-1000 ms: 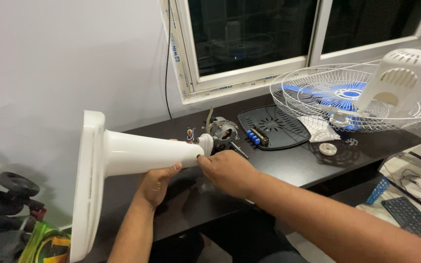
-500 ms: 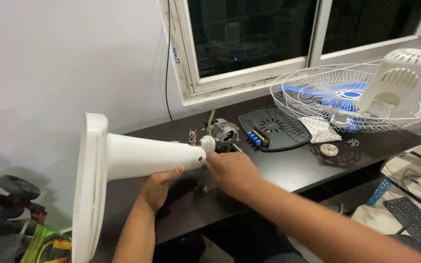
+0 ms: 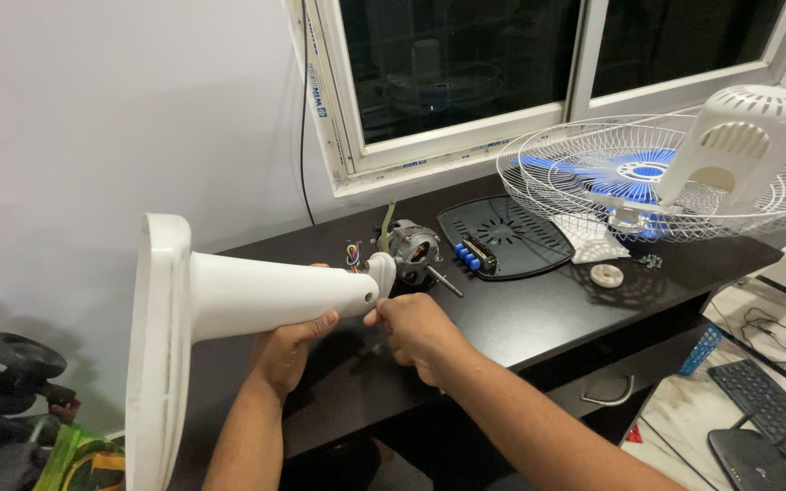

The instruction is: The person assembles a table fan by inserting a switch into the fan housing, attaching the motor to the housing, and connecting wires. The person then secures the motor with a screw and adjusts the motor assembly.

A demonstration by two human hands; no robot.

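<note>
My left hand (image 3: 289,347) grips the underside of a white fan stand (image 3: 256,291), held sideways with its flat base (image 3: 153,345) at the left. The narrow end of the stand meets a bare metal fan motor (image 3: 411,250) with coloured wires. My right hand (image 3: 416,333) is closed just below that narrow end, fingers pinched at a small hole; whether it holds anything there is hidden. The black desk (image 3: 520,314) lies under both hands.
A black vented panel with blue buttons (image 3: 502,236), a white wire fan guard with blue blades (image 3: 629,182), a white motor cover (image 3: 743,136) and small white parts (image 3: 607,275) lie on the desk. Dumbbells (image 3: 11,364) stand at the left. A keyboard (image 3: 766,400) lies on the floor.
My right hand has dropped slightly from the stand's tip to just beneath it and curled tighter. The view has shifted a little; the stand stays in my left hand.
</note>
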